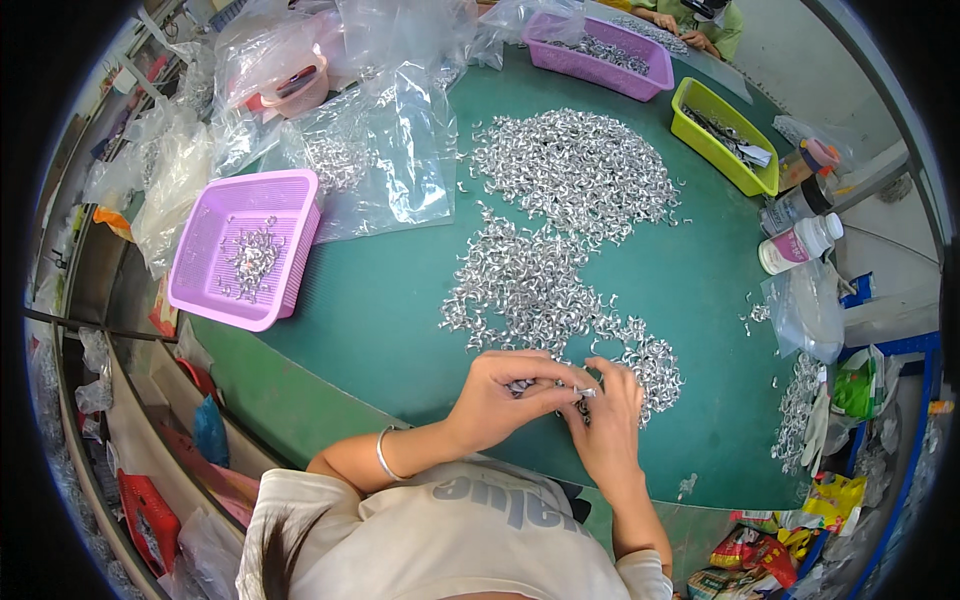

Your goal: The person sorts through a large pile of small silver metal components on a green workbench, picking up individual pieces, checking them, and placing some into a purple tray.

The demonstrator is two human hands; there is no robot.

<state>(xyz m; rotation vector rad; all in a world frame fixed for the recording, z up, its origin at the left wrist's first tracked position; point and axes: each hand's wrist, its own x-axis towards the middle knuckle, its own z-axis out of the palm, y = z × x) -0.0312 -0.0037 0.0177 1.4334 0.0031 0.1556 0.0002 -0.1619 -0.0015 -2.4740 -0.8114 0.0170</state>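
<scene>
Small curved silver metal pieces [520,285] lie in heaps on the green table, and the nearest cluster [655,375] reaches my right hand. My left hand [505,395] is closed, with several of these pieces in its palm. One metal piece [586,393] shows at its thumb and forefinger tips. Close against those fingertips, my right hand [610,425] has its fingers bent, and a few pieces show between thumb and forefinger. The inner side of its grip is partly hidden.
A lilac basket [300,205] with some metal pieces stands left. Plastic bags [425,150] cover the far left. A purple basket [640,82], a yellow-green basket [768,178] and bottles [800,245] line the far right. A co-worker's hands [695,40] work beyond the table.
</scene>
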